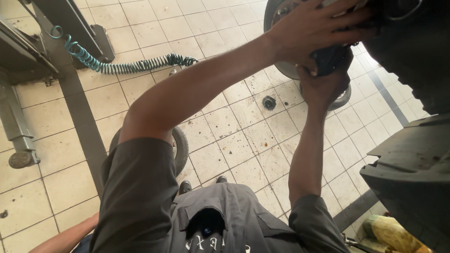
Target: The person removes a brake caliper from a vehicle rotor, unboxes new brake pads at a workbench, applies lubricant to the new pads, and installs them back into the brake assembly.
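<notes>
Spreading across the whole lower and left part of the frame is a pale tiled floor (61, 182), stained and speckled. Filling the right edge is the dark underside of a raised vehicle (412, 168). A grey steel lift arm (70, 79) is running diagonally down the upper left, and a teal coiled air hose (117, 65) is trailing from it across the tiles toward the upper middle. A tyre (180, 150) is lying on the floor just left of centre, partly hidden behind the person's grey sleeve.

At the top right, the person is reaching up with both arms to a round metal brake disc (280, 18) on the vehicle's hub. The left hand (314, 26) is lying spread over the dark part in front of the disc, fingers splayed and pressing on it. The right hand (323, 84) is sitting just below, curled up around the underside of that same dark part (328, 58), gripping it from beneath. What exactly that part is cannot be told here.

A small round floor drain (269, 102) is showing between the two forearms. In the bottom left corner another person's bare forearm (65, 239) is coming into view.
</notes>
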